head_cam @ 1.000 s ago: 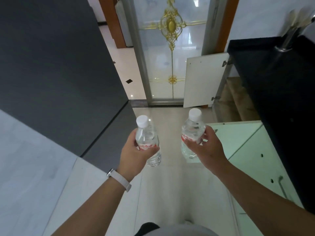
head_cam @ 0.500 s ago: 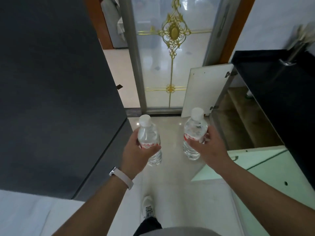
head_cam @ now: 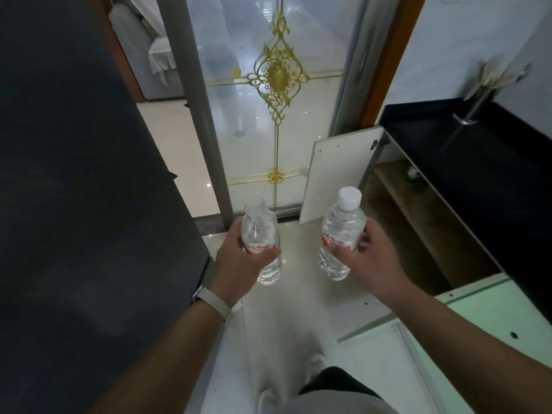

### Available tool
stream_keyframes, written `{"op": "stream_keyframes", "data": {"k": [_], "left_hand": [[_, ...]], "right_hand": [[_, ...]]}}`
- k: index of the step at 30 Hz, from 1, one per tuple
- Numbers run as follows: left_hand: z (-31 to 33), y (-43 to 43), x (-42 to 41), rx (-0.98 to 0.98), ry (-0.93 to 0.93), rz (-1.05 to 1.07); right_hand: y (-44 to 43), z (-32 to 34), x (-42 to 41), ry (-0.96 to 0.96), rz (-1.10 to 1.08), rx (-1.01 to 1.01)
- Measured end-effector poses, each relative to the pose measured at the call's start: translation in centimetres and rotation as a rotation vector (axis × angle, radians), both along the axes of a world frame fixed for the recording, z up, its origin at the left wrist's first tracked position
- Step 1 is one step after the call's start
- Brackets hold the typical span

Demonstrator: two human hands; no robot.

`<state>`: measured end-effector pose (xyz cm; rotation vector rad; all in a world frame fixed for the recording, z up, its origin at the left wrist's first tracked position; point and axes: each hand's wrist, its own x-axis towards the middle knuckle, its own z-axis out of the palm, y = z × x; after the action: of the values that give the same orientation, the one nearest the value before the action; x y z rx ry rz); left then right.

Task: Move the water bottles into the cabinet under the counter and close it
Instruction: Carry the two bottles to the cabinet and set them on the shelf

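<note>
At frame centre, head view: two clear water bottles held upright over the tiled floor [head_cam: 298, 294], apart from each other, white caps up. The left hand [head_cam: 239, 258] grips the left water bottle [head_cam: 260, 231] at its red label, with the fingers [head_cam: 268, 253] curled round the body. The right hand [head_cam: 370, 264] grips the right water bottle [head_cam: 343, 228], at 3 o'clock of the first, thumb and fingers wrapped at label height.

Both bottles are outside the cabinet [head_cam: 418, 222], which stands open at 3 o'clock of the right bottle.
- Far cabinet door [head_cam: 340, 174]: swung out at 12 o'clock of that bottle, hinges on its right edge.
- Near cabinet door [head_cam: 493, 318]: pale green, open at 5 o'clock.
- Inside: brown shelf, with a small item at the back that's too small to identify.

The black surface [head_cam: 478, 162] tops the cabinet at 2 o'clock, with a metal utensil holder [head_cam: 475, 106] on it by the wall. A frosted glass door [head_cam: 277, 115] with a gold ornament sits at 12 o'clock. A dark panel [head_cam: 74, 174] fills the 9 o'clock side. There's a pale wristband [head_cam: 213, 303] on the left wrist and a white shoe [head_cam: 316, 363] at 6 o'clock.
</note>
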<state>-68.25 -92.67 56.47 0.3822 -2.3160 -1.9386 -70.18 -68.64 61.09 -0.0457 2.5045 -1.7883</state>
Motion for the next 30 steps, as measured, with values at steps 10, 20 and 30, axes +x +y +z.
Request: {"op": "stream_keyframes", "data": {"k": [10,20,30], "left_hand": [[-1.2,2.0,-12.7,-0.088,-0.053,-0.101],[-0.4,7.9,-29.5,-0.105,-0.064,-0.233],[0.6,12.9,-39.6,-0.117,-0.054,-0.407]], "right_hand": [[1.2,-3.5,-11.0,-0.029,-0.128,-0.054],[7.1,-2.9,-26.1,-0.025,-0.280,-0.105],[11.4,-3.4,-31.5,-0.099,-0.443,-0.069]]}}
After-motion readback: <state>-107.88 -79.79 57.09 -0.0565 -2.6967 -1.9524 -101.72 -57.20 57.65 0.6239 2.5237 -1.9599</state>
